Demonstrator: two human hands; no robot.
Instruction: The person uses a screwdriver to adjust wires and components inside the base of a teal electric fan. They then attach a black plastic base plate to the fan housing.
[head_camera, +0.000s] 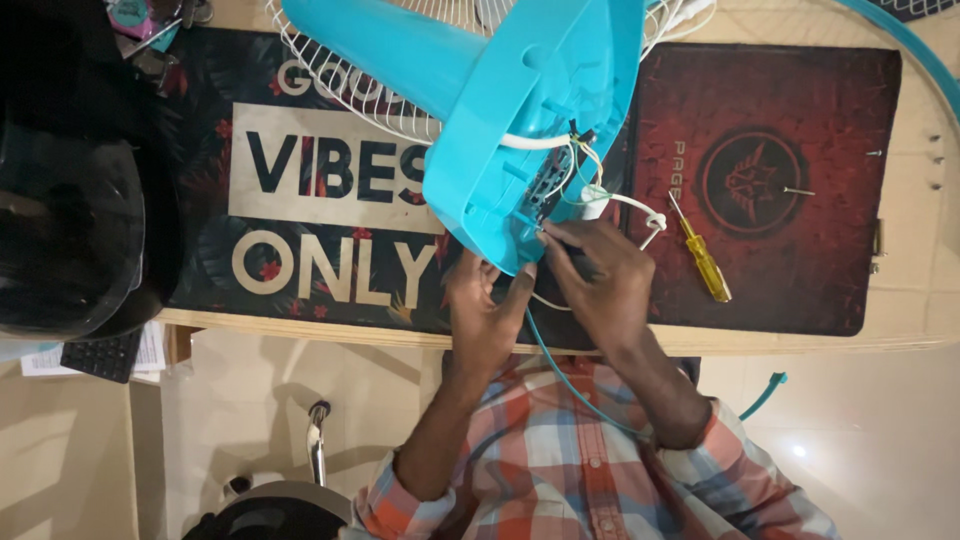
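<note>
- far left from where i watch, a glossy black rounded object (65, 235) sits on the desk edge, and a small dark keypad-like block (100, 355) lies just below it on some white papers.
- a dark floral desk mat (215, 270) with large pale lettering covers the left half of the wooden desk (915, 300).
- a white wire fan grille (345, 85) lies on that mat at the top, partly under the turquoise fan housing (500, 130), which tilts across the middle of the desk.
- the housing's underside is open: i see a dark switch block and white wires (612, 196) spilling out of it to the right.
- my left hand (482, 318) is at the housing's lower edge, fingers curled up against the plastic rim; thumb and fingers look closed on that rim, touching it.
- my right hand (598, 275) is just beside it, fingers pinched together on something small and dark at the opening; i cannot tell exactly what it grips.
- a thin turquoise cord (560, 375) runs from under the hands down across my plaid shirt.
- right of the hands, a yellow-handled screwdriver (702, 255) lies on a dark red mat (800, 260), near but apart from the right hand.
- a few loose screws (797, 190) rest further right.
</note>
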